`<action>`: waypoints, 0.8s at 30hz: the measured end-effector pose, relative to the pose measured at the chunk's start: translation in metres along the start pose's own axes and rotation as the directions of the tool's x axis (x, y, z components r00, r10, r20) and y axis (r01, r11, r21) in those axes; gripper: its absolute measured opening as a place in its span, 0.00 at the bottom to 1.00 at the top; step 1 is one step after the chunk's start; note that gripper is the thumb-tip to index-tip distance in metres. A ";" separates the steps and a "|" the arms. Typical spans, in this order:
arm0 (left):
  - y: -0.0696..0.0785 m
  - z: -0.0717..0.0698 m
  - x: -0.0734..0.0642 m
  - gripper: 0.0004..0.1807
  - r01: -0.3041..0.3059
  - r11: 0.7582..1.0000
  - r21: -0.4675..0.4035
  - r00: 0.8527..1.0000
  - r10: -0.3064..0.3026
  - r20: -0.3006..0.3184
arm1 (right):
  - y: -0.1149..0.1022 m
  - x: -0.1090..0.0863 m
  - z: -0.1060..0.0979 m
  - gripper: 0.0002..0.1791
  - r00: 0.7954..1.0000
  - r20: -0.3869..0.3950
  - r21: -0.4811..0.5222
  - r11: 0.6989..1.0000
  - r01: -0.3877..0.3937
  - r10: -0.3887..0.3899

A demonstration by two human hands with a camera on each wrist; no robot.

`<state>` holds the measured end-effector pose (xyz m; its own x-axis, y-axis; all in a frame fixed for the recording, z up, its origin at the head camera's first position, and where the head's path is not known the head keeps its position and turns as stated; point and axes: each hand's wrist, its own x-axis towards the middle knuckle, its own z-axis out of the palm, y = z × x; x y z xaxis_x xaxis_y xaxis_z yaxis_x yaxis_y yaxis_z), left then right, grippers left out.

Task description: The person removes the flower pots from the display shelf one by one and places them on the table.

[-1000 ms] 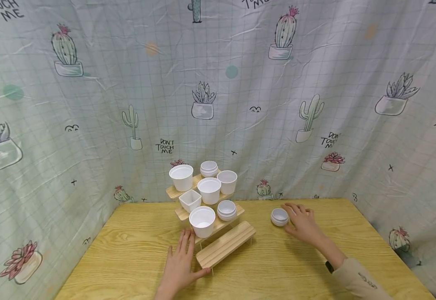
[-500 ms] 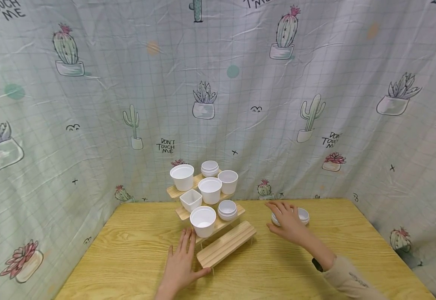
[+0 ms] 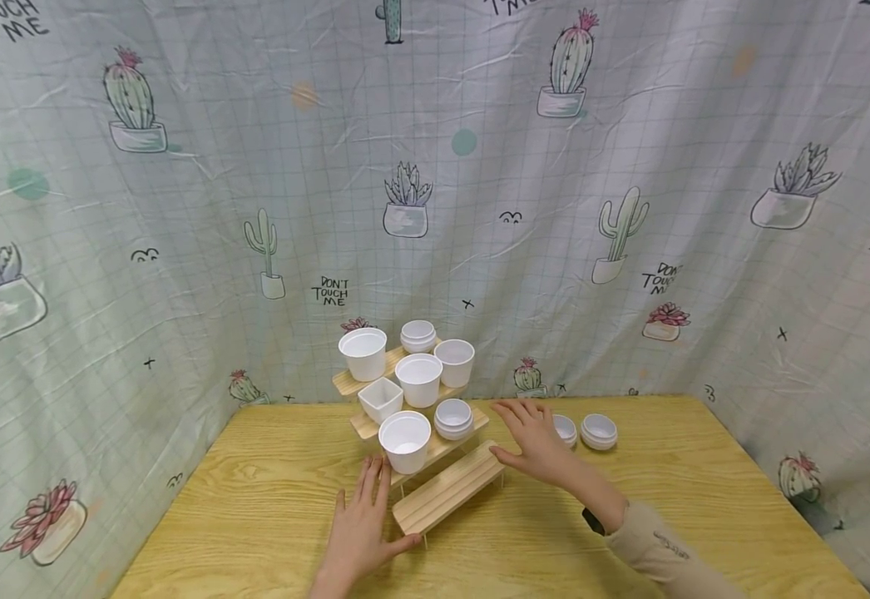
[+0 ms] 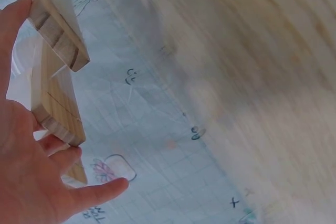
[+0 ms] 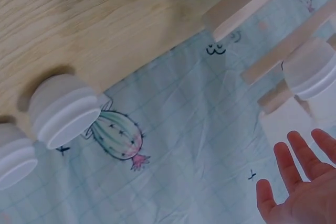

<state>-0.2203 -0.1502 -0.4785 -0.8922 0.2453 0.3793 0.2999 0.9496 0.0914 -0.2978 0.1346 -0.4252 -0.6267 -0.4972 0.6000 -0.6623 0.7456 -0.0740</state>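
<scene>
A wooden tiered plant stand [image 3: 446,491] carries several white pots, among them a square pot [image 3: 380,401] and a round-bellied pot [image 3: 453,419]; its lowest step is bare. My left hand [image 3: 360,520] lies spread along the stand's left end. In the left wrist view its thumb [image 4: 16,17] touches the end of one board, with fingertips at the board beyond. My right hand [image 3: 540,445], fingers spread and holding nothing, hovers by the right end of the lowest step. It partly hides one small white pot [image 3: 565,431]; another white pot [image 3: 599,432] stands beside that.
The stand rests on a yellowish wooden table [image 3: 270,491]. Behind and on both sides hangs a curtain [image 3: 465,266] printed with cacti, meeting the table's back edge.
My right hand has moved left, from the small pots on the right to the stand's right end, uncovering the farther pot. The left hand and the stand stay in place.
</scene>
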 end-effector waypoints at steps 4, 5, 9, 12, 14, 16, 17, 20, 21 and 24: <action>0.000 -0.001 0.001 0.61 0.000 1.000 0.013 1.000 0.000 0.005 | -0.006 0.006 0.005 0.33 1.000 0.002 0.026 1.000 0.006 -0.006; 0.000 -0.001 0.001 0.61 0.000 1.000 0.014 1.000 0.000 0.005 | -0.007 0.008 0.006 0.33 1.000 0.002 0.028 1.000 0.007 -0.007; 0.000 -0.002 0.001 0.62 0.003 1.000 0.004 1.000 -0.003 0.008 | -0.012 0.014 0.014 0.34 1.000 0.001 0.026 1.000 0.010 -0.010; 0.000 -0.001 0.000 0.62 0.003 1.000 0.009 1.000 -0.003 0.001 | -0.016 0.019 0.020 0.34 1.000 0.003 0.032 0.999 0.007 -0.007; 0.000 -0.001 0.000 0.62 0.000 1.000 0.015 1.000 0.000 -0.005 | -0.018 0.021 0.023 0.35 1.000 0.011 0.032 0.999 0.002 -0.003; 0.000 0.000 0.000 0.62 -0.001 1.000 0.014 1.000 0.002 -0.009 | -0.021 0.024 0.025 0.36 1.000 0.019 0.027 1.000 -0.002 0.002; -0.001 0.000 0.000 0.62 -0.001 1.000 0.010 1.000 0.001 -0.009 | -0.023 0.025 0.026 0.36 1.000 0.027 0.026 1.000 -0.005 0.004; -0.001 0.001 -0.001 0.62 -0.001 1.000 -0.003 1.000 0.001 -0.009 | -0.027 0.028 0.028 0.36 0.999 0.042 0.024 1.000 -0.012 0.011; -0.001 0.001 -0.001 0.62 0.000 1.000 -0.009 1.000 0.000 -0.009 | -0.028 0.029 0.029 0.36 0.999 0.045 0.026 1.000 -0.014 0.012; -0.001 0.001 0.000 0.61 -0.001 1.000 -0.013 1.000 0.001 -0.013 | -0.031 0.032 0.032 0.36 0.999 0.050 0.032 0.999 -0.018 0.016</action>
<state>-0.2208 -0.1513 -0.4798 -0.8872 0.2438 0.3918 0.3057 0.9465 0.1032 -0.3105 0.0815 -0.4288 -0.6572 -0.5068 0.5579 -0.6638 0.7398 -0.1100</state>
